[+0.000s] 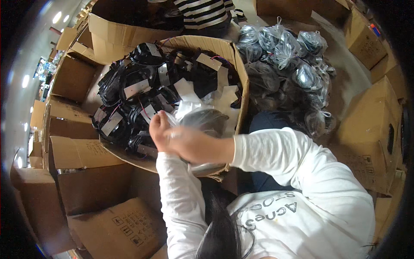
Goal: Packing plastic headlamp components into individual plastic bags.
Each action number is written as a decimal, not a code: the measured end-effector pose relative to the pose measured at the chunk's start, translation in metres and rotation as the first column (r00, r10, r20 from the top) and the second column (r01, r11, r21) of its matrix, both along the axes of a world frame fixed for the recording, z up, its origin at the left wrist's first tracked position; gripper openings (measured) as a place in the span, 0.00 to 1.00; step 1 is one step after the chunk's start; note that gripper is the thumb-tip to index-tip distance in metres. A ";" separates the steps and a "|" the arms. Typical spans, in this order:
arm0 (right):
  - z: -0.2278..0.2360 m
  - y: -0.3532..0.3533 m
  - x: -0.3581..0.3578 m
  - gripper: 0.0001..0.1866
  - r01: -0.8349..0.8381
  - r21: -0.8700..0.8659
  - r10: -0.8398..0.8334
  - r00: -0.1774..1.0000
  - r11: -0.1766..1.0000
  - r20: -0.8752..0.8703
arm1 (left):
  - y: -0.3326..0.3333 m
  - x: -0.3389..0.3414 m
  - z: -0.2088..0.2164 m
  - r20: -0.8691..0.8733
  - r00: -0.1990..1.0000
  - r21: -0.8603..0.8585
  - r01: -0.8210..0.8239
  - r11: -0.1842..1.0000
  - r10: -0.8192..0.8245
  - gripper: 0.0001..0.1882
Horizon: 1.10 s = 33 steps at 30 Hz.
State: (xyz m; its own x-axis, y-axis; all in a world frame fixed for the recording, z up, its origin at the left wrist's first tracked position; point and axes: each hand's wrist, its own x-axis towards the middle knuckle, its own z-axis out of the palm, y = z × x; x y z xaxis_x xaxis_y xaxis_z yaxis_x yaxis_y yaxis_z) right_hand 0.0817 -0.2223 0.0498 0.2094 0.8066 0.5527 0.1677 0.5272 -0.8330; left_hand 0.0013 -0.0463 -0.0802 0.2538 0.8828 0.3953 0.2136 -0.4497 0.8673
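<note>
Holding narrow and pinched with the left hand (160, 134), seemingly on the gathered mouth of a clear bag (189, 108). Crossed over the base of the left: right hand (189, 142), blurred; cannot tell whether gripping film or merely lying over it. In the bag, just beyond the right knuckles and seen through film: a dark rounded piece (209, 121), at the near right side of a large cardboard carton (243, 77). Heaped loosely in the same carton: black parts (140, 77) with pale tabs (137, 88). Judged from hand placement, probably at work on gathering or tying the bag's neck. To do it well: leave the weight on the heap below, not hanging from the neck. Fix the left pinch close above the piece, with enough tail free for the right fingers. Press out spare air before tightening. Draw film in evenly from all round, to avoid a gap at one side. Pull along the neck, never sharply sideways, to spare thin plastic. Keep clear of tab corners, likely to snag. For comparison, outside the carton to the right: bagged pieces (284, 60), several topped with bunched film.
</note>
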 end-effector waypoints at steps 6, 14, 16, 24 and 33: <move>0.038 -0.008 0.095 0.29 -0.094 -0.249 -0.122 0.678 0.964 -0.725 | -0.031 0.014 0.054 0.028 0.983 -0.186 0.183 0.965 -0.181 0.20; 0.146 -0.150 0.114 0.23 0.348 0.673 -0.371 0.921 0.653 -0.116 | -0.048 0.016 0.054 -0.024 0.974 -0.194 0.215 0.957 -0.223 0.16; 0.136 -0.148 0.114 0.18 0.366 0.697 -0.470 0.881 0.617 -0.047 | -0.046 0.017 0.050 -0.038 0.972 -0.182 0.220 0.958 -0.230 0.16; 0.005 -0.058 0.219 0.32 0.778 -0.453 -0.667 0.617 0.435 0.418 | -0.038 0.004 0.042 -0.097 0.958 -0.237 0.240 0.941 -0.269 0.14; -0.078 -0.053 0.295 0.19 0.345 -0.915 -0.321 0.908 0.208 0.269 | -0.053 0.004 0.020 -0.751 0.531 -0.224 0.354 0.908 -0.392 0.31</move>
